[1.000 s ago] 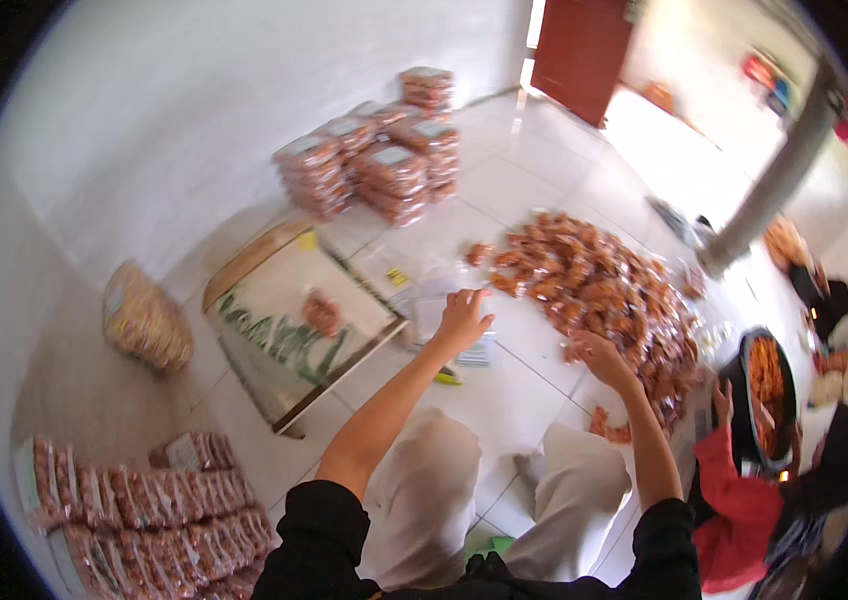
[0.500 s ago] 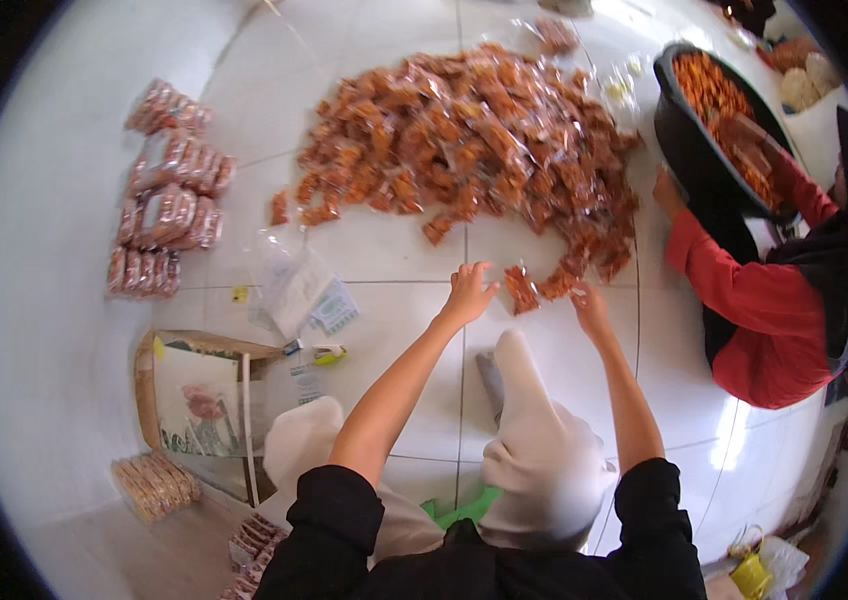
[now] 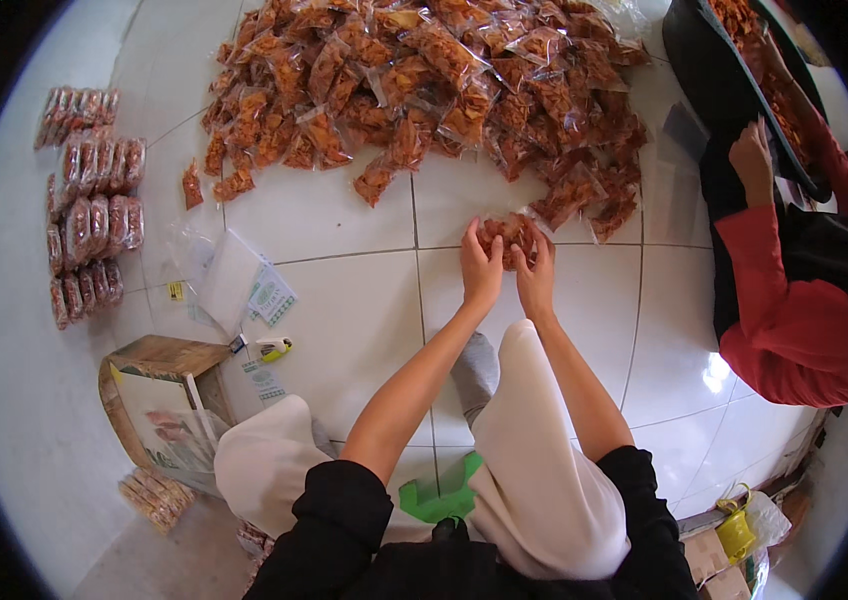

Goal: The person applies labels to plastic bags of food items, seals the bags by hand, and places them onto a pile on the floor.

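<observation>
My left hand (image 3: 480,264) and my right hand (image 3: 536,266) close around small clear bags of orange-brown snack (image 3: 505,232) on the white tiled floor; whether it is one bag or more I cannot tell. A large pile of similar bags (image 3: 394,85) lies just beyond. To the left of my hands are loose clear plastic sleeves (image 3: 224,280), printed green-and-white cards (image 3: 272,298) and a green-and-white stapler (image 3: 274,349).
Stacks of packed bags (image 3: 94,240) stand along the left wall. A wooden box with a board (image 3: 149,355) is by my left knee. A person in red sleeves (image 3: 774,330) sits right, beside a black tub of snacks (image 3: 689,60). Green plastic (image 3: 439,500) lies between my legs.
My view has swung down toward the pile. My hands have moved forward and together, from apart to closed around the snack bags. The co-worker's hand remains at the tub's edge.
</observation>
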Available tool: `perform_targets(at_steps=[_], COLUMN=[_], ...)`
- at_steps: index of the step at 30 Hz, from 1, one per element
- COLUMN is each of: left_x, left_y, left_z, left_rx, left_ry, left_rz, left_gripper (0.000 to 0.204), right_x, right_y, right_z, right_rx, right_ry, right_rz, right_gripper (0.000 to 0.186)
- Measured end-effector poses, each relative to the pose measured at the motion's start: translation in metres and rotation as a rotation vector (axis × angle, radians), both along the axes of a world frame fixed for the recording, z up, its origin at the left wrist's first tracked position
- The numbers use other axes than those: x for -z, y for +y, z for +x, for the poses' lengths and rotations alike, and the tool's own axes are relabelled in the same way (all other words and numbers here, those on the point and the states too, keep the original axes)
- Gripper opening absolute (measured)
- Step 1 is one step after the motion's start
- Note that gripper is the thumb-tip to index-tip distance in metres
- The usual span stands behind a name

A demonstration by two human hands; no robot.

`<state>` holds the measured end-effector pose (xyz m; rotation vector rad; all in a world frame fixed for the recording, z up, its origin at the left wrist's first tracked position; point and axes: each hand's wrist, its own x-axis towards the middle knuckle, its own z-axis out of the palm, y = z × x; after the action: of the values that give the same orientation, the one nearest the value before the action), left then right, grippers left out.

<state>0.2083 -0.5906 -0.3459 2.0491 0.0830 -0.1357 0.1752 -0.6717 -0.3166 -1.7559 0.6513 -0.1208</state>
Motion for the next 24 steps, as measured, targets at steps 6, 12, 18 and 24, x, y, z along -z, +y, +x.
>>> perform_targets(at_steps=[6, 12, 18, 24], left_x=[-0.063, -0.17, -0.27, -0.366], left_y=[0.017, 0.047, 0.127, 0.237], left_z=[0.015, 0.024, 0.012, -0.047], left_rx=[-0.004, 0.042, 0.181, 0.106], left_ry=[0.585, 0.602, 0.214, 0.061], left_rz=[-0.849, -0.997, -0.941, -0.646], left_gripper=[0.043, 0.05, 0.048, 0.064], right_x=[-0.045, -0.137, -0.233, -0.33], right_y=[0.008, 0.033, 0.09, 0.156], right_z=[0.003, 0.003, 0.004, -0.025], right_rx=[0.075, -0.201, -0.633, -1.101], right_ry=[-0.16, -0.367, -0.572, -0.706], right_rz=[0.541, 0.402, -0.133, -0.425], right_gripper=[0.044, 0.05, 0.064, 0.085])
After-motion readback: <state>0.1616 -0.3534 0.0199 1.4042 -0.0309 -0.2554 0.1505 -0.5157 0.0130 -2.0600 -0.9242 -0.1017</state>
